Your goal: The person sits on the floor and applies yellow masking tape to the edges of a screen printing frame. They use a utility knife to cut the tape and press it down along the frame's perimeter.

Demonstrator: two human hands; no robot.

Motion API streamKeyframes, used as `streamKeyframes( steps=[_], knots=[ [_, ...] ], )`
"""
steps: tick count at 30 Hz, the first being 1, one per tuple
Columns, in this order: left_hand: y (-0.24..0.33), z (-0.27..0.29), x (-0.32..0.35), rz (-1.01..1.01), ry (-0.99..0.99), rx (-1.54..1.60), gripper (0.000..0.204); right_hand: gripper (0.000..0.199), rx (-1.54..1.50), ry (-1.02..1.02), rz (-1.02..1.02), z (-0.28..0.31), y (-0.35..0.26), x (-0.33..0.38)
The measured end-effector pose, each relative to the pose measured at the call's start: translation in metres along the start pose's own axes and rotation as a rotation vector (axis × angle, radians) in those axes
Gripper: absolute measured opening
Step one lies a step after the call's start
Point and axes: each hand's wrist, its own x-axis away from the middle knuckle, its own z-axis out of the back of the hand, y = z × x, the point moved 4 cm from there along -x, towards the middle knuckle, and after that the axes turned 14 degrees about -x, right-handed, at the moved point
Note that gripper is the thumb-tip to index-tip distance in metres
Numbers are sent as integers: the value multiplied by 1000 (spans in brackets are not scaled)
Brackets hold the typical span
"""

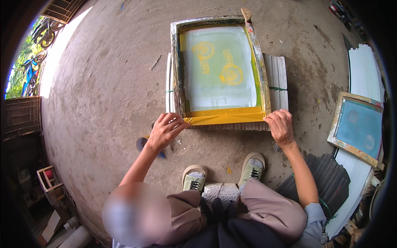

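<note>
A wooden-framed printing screen [221, 66] lies ahead of me, its pale green mesh marked with yellow round figures and lettering. Across its near edge runs a wide strip of yellow tape [225, 117]. At the strip's left end, my left hand [168, 128] is closed, thumb and fingers pinching the tape by the frame's corner. My right hand [281, 128] pinches the other end at the near right corner. Beneath the screen sits a bound stack of pale ridged sheets [276, 78], mostly covered by the frame.
A roll of tape [142, 143] lies on the concrete floor left of my feet. Another screen with blue mesh [359, 126] rests at the right on white sheets [366, 70], near a dark ridged stack [320, 177]. A wooden crate [50, 182] stands at the left.
</note>
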Motion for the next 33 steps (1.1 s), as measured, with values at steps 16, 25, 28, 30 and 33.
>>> streamKeyframes(
  steps=[16,25,28,30,33],
  knots=[
    [25,-18,52,185,-244,-213,80,42,-3,-2,-88,1,-28,-1],
    [39,-20,51,293,-270,-153,79,69,-315,-272,50,-104,-116,-83],
    [38,-22,53,301,-238,-157,78,71,-227,-296,25,-97,-109,-66],
    [39,-24,55,299,-210,-149,79,72,-192,-294,-5,-85,-102,-54],
    [41,-25,56,303,-197,-167,77,72,-162,-263,-35,-74,-90,-38]
  ],
)
